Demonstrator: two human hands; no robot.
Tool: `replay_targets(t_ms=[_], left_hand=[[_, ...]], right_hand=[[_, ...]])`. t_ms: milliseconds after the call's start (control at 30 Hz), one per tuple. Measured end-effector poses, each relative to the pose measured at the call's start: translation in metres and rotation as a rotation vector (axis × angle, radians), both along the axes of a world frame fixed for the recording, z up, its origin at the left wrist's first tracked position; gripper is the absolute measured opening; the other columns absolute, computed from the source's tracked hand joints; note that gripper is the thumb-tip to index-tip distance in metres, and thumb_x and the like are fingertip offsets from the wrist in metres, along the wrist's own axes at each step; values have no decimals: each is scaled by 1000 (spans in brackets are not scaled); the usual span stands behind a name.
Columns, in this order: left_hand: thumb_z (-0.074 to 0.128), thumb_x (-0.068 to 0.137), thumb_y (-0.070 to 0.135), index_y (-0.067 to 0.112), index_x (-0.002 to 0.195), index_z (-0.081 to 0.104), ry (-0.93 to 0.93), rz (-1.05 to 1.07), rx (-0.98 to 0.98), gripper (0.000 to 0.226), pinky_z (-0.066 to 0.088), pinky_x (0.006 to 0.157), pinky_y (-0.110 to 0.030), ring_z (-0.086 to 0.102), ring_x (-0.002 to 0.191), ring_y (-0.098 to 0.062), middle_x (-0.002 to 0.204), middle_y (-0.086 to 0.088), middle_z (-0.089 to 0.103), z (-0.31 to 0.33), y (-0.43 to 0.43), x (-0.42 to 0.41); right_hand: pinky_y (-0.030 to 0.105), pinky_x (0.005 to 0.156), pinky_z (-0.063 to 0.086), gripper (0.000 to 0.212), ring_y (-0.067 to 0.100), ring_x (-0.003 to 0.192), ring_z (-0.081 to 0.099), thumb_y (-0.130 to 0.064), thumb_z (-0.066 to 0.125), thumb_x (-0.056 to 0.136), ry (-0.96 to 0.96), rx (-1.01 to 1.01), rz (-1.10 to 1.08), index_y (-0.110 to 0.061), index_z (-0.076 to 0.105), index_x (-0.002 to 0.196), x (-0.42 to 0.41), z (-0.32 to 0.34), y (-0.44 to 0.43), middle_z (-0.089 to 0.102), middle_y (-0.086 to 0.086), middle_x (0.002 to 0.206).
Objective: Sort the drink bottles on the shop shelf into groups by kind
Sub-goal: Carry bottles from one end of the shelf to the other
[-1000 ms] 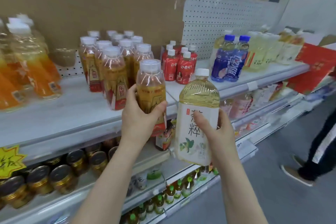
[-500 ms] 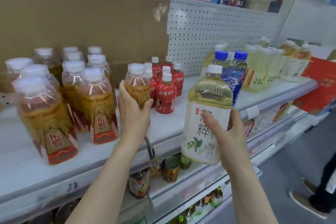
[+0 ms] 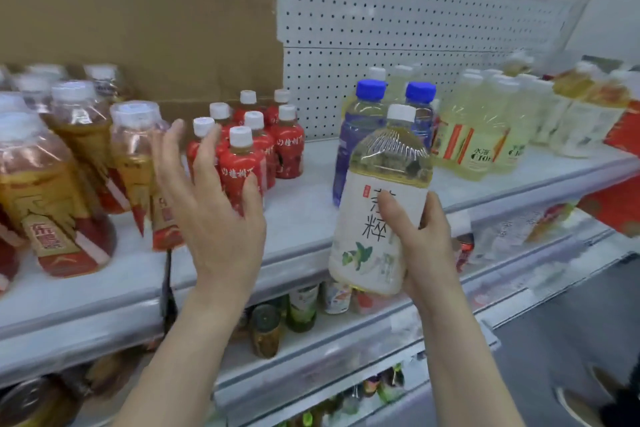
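Gripping white-label tea bottle point(image 3: 379, 218) in right hand point(image 3: 422, 246), left hand point(image 3: 214, 208) spread

Left hand point(image 3: 214, 204): 9 o'clock of centre, back toward the camera, fingers straight and spread, tips pointing 11 to 12 o'clock, holding nothing. Left forearm enters from 7 o'clock. Right hand point(image 3: 420, 246): 4 o'clock of centre, thumb and fingers wrapped round the upright white-label bottle point(image 3: 388, 163). Right forearm enters from 5 o'clock.

Seven small red bottles point(image 3: 240, 170), two blue-capped bottles point(image 3: 360, 121) and one white-labelled bottle point(image 3: 360, 253) are countable.
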State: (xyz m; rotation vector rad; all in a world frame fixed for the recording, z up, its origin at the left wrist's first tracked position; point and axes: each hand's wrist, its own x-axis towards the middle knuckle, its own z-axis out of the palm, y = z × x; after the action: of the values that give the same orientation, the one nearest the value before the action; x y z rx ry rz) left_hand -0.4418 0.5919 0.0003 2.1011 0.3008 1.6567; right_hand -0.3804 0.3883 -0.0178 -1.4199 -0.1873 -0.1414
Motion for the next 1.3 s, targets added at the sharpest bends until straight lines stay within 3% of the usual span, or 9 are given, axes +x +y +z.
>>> replay_targets(t_ms=[133, 200, 300, 433, 633, 767, 1000, 1167, 1300], left_hand=[[65, 89, 7, 5, 139, 49, 67, -222, -25, 53, 25, 118, -28, 35, 138, -21, 144, -18, 42, 5, -80, 35], [67, 88, 10, 8, 139, 49, 138, -308, -11, 54, 27, 117, -29, 37, 137, -23, 144, -15, 43, 4, -130, 60], [68, 87, 11, 10, 139, 50, 213, -375, 38, 55, 21, 114, -17, 39, 134, -24, 141, -13, 45, 3, -196, 94], [69, 87, 15, 11, 140, 48, 328, -444, 71, 58, 28, 113, -31, 40, 132, -26, 141, -11, 45, 8, -269, 145], [67, 90, 19, 11, 143, 45, 413, -522, 193, 58, 30, 109, -32, 41, 130, -29, 142, -13, 45, 22, -352, 237], [71, 87, 16, 8, 144, 43, 380, -480, 243, 64, 32, 108, -33, 44, 128, -31, 142, -14, 45, 34, -386, 300], [71, 87, 12, 4, 145, 41, 327, -306, 345, 66, 38, 106, -40, 46, 124, -35, 143, -15, 44, 57, -410, 391], [70, 85, 14, 2, 142, 45, 343, -162, 368, 63, 29, 110, -36, 42, 124, -33, 137, -18, 50, 50, -412, 420], [71, 85, 9, 1, 141, 47, 312, -81, 371, 61, 29, 113, -38, 43, 125, -34, 135, -19, 51, 44, -412, 426]], right_hand=[[57, 95, 55, 67, 24, 104, 72, -53, 85, 59, -21, 14, -13, -23, 61, 114, 28, 1, -71, 76, 0, 108], [56, 95, 55, 68, 24, 105, 72, -51, 85, 60, -31, 39, -31, -22, 60, 115, 42, 1, -121, 75, 0, 109], [53, 93, 57, 68, 23, 103, 73, -48, 86, 59, -32, 36, -83, -21, 60, 116, 63, 1, -192, 75, 0, 108], [55, 94, 56, 73, 25, 106, 72, -50, 87, 57, -21, 1, -158, -22, 60, 119, 90, 2, -273, 74, 1, 113], [50, 93, 58, 71, 19, 104, 72, -51, 85, 58, -34, -28, -240, -25, 58, 119, 147, 6, -357, 74, -1, 112], [52, 95, 56, 70, 18, 105, 71, -50, 85, 60, -54, -68, -272, -26, 58, 120, 207, 10, -393, 73, -2, 113], [48, 96, 56, 63, 8, 100, 71, -34, 89, 73, -115, -159, -223, -24, 54, 124, 335, 31, -419, 73, -10, 109], [38, 106, 49, 70, 0, 117, 60, -36, 86, 78, -152, -244, -113, -24, 47, 136, 407, 29, -413, 64, -13, 127], [22, 103, 43, 71, -3, 123, 52, -34, 83, 82, -180, -242, -2, -30, 42, 139, 448, 22, -400, 56, -17, 133]])
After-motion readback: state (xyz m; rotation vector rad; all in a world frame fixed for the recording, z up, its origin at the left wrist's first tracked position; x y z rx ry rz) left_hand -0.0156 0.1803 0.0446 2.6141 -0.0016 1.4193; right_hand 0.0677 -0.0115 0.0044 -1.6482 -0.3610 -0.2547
